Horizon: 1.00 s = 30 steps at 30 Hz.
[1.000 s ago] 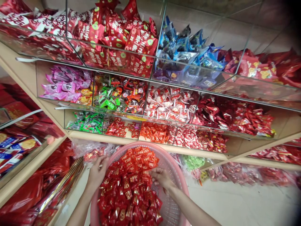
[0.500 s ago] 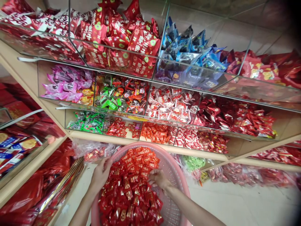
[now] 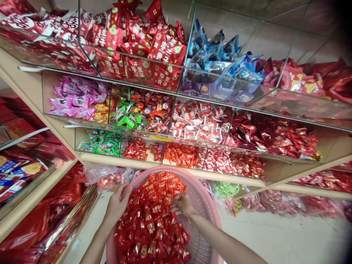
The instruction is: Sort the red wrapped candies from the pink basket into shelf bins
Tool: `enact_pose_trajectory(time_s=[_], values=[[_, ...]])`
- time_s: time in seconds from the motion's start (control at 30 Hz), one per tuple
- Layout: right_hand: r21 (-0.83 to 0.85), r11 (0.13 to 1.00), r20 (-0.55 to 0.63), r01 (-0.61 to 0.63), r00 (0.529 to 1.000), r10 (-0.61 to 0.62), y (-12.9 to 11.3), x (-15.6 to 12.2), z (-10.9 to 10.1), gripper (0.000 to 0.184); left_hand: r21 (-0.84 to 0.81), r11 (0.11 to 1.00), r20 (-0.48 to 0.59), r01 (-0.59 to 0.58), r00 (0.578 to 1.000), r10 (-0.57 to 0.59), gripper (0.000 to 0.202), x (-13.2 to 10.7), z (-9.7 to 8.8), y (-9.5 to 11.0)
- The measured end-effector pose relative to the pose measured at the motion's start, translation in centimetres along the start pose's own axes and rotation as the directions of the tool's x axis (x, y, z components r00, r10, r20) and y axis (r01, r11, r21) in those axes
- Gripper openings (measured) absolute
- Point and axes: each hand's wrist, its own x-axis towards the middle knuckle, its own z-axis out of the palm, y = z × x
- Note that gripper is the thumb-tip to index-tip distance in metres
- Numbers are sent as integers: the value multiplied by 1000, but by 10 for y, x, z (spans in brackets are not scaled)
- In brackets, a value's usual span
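In the head view, the left hand [image 3: 118, 203] is at the near-left rim of a pink plastic basket [image 3: 213, 209], fingers loosely bent; whether it grips the rim I cannot tell. The right hand [image 3: 183, 206] is inside the basket, fingers curled over the wrapped candies; whether they pinch one is unclear. Dark-red wrapped candies [image 3: 145, 231] heap left of and below the right hand, orange-red wrapped candies [image 3: 165, 183] just beyond it. Past both hands stand divided candy shelves [image 3: 242, 179].
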Motion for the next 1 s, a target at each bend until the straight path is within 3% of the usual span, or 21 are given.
enact_pose_trajectory(time_s=[0.17, 0.33, 0.47, 0.53, 0.63, 0.67, 0.73, 0.87, 1.0], values=[[-29, 999, 10, 17, 1000, -17, -2, 2, 3, 27, -9, 1000, -5, -22, 1000, 22, 40, -1, -2, 3], [-71, 997, 15, 25, 1000, -24, 0, 0, -3, 44, -8, 1000, 3, -19, 1000, 19, 38, -1, -2, 2], [-213, 964, 6, 158, 987, -160, -16, 1, -14, 48, 7, 1000, 3, -12, 1000, 12, 39, 0, 0, -1], [-312, 894, -8, 321, 940, -340, -37, 5, -21, 48, 21, 1000, 0, -18, 1000, 18, 40, -1, 1, 0], [-453, 709, -66, 541, 772, -632, -80, 20, -31, 42, 44, 999, 8, -29, 1000, 28, 39, -2, 0, 3], [-512, 651, -81, 560, 723, -686, -94, 27, -33, 37, 49, 998, 11, -31, 999, 30, 39, -2, -1, 4], [-638, 580, -106, 507, 689, -717, -117, 45, -35, 27, 53, 998, 22, -28, 999, 27, 39, -3, -1, 5], [-823, 509, -123, 251, 797, -591, -142, 80, -27, 16, 51, 999, 34, 0, 999, -2, 40, -2, -1, 3], [-923, 376, -125, 83, 858, -498, -150, 100, -15, 19, 48, 999, 30, -9, 1000, 7, 39, -2, 0, 0]])
